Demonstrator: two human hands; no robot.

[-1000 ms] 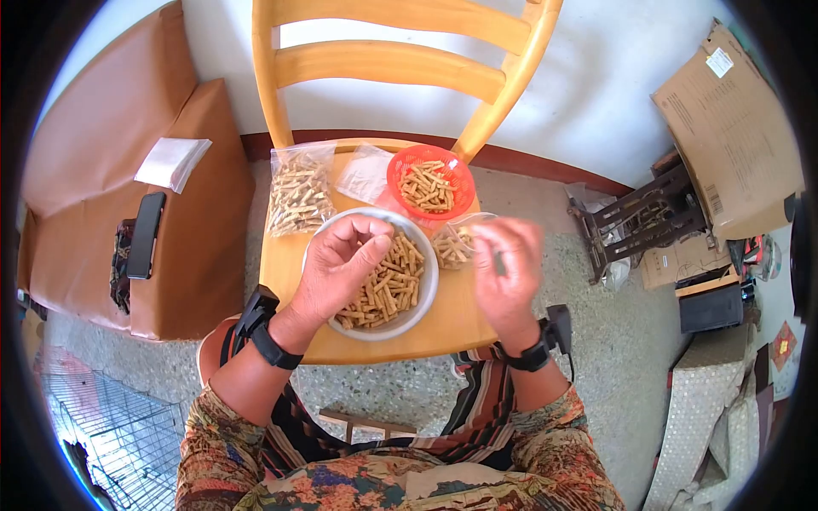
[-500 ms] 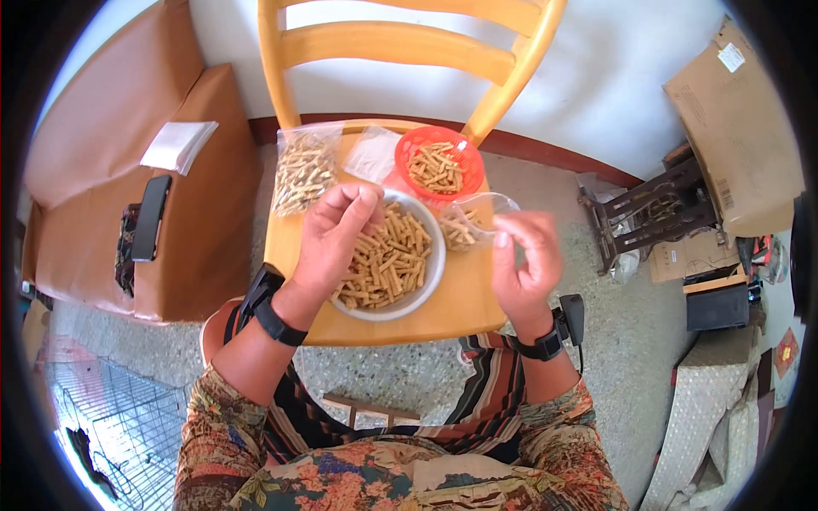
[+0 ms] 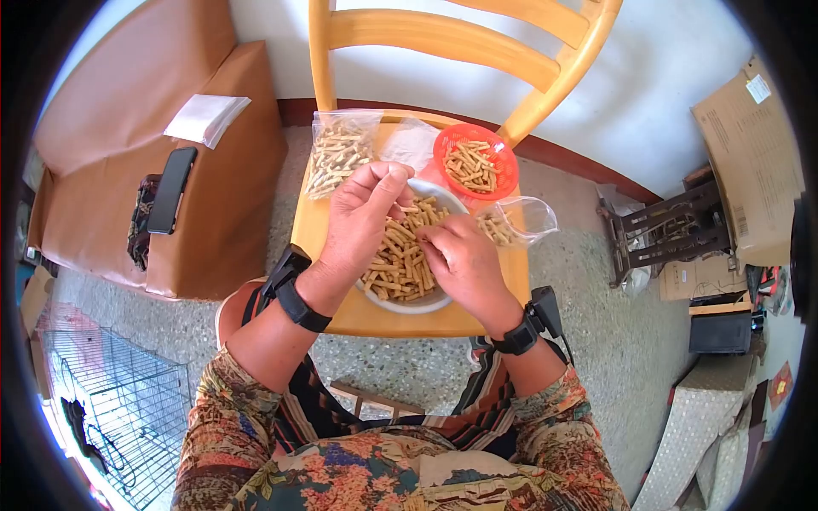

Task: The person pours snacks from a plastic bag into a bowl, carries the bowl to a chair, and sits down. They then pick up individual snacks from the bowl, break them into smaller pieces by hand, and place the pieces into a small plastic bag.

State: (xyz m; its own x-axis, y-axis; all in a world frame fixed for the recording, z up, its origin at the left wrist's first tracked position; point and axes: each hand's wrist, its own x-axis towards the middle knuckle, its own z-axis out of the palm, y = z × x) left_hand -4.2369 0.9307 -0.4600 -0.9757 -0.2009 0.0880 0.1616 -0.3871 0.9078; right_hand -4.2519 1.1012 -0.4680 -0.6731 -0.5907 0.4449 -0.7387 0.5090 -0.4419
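A pale round bowl (image 3: 461, 207) full of short tan sticks (image 3: 400, 271) rests on the seat of a wooden chair (image 3: 358, 322). My left hand (image 3: 368, 207) is raised over the bowl's left side, thumb and fingers pinched together; what they hold, if anything, is hidden. Over the bowl's right part, my right hand (image 3: 464, 262) has its fingertips closed down among the sticks, and I cannot make out what is between them. Right of the bowl lies a small clear bag (image 3: 532, 220) with some sticks inside. Behind it stands a red basket (image 3: 509, 177) holding more sticks.
A filled clear bag (image 3: 341, 157) and a flat clear bag (image 3: 409, 145) lie at the back of the seat. To the left, a brown sofa (image 3: 230, 179) carries a phone (image 3: 173, 190) and a white packet (image 3: 207, 117). A wire cage (image 3: 119, 400) stands lower left, a cardboard box (image 3: 750, 170) at right.
My right hand has left the small clear bag and moved left, down to the sticks in the bowl. My left hand stays pinched above the bowl. The whole view has shifted.
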